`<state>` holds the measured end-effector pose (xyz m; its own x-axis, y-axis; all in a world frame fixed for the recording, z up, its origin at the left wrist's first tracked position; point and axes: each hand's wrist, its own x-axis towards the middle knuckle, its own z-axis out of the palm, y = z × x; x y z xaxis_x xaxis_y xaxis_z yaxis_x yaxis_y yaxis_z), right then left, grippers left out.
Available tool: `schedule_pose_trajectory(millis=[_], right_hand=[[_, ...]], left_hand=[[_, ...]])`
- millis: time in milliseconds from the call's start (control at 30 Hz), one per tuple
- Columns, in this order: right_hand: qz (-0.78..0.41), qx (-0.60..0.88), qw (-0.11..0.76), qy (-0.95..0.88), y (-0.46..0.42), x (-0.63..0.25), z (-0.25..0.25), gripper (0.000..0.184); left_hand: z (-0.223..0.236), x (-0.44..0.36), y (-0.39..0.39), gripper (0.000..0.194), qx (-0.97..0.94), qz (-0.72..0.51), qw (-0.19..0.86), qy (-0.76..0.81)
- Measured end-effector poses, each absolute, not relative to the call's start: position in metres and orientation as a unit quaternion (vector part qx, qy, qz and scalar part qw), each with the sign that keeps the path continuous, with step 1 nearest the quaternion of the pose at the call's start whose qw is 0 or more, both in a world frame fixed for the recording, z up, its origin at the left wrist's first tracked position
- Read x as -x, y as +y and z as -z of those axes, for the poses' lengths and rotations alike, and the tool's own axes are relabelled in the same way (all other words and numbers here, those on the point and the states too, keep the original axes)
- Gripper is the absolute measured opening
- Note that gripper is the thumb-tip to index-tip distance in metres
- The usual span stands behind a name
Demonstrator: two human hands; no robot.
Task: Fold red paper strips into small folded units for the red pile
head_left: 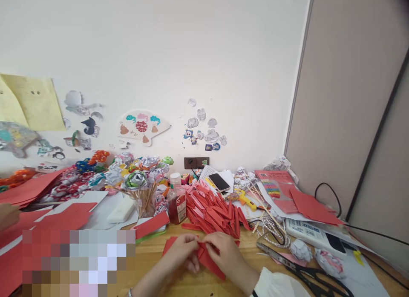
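My left hand (pixel 184 253) and my right hand (pixel 224 255) meet over the wooden table, fingertips pinched on a red sheet of paper (pixel 211 265). One part of the sheet slants down to the right between my hands. More red paper (pixel 168 245) lies just behind my left wrist. Beyond my fingers rises a large heap of folded red paper strips (pixel 212 207). My fingers cover part of the held sheet, so its exact fold is hidden.
Black-handled scissors (pixel 306 271) lie right of my right sleeve. A glass bottle (pixel 176 201) stands behind my left hand, beside paper flowers (pixel 136 180) on sticks. A yellow glue gun (pixel 246 200) and phone (pixel 219 182) sit farther back. Another person's hand (pixel 8 215) is at far left.
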<state>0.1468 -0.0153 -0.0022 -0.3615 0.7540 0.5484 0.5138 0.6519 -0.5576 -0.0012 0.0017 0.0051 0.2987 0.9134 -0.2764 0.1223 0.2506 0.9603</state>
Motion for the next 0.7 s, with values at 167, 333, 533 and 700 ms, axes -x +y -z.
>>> schedule_pose_trajectory(millis=[167, 333, 533, 700], right_hand=[[-0.156, 0.394, 0.419, -0.803, -0.014, -0.147, 0.002, 0.023], [-0.162, 0.398, 0.426, -0.796, -0.013, -0.147, 0.002, 0.024], [-0.163, 0.401, 0.424, -0.796, -0.013, -0.147, 0.002, 0.023], [-0.168, 0.403, 0.427, -0.792, -0.013, -0.147, 0.002, 0.022]], left_hand=[[-0.009, 0.003, 0.000, 0.011, -0.508, -0.343, 0.620, 0.490], [-0.009, 0.003, 0.001, 0.017, -0.528, -0.335, 0.606, 0.492], [-0.005, 0.004, 0.002, 0.034, -0.559, -0.319, 0.592, 0.485], [0.001, 0.007, 0.007, 0.038, -0.572, -0.310, 0.590, 0.478]])
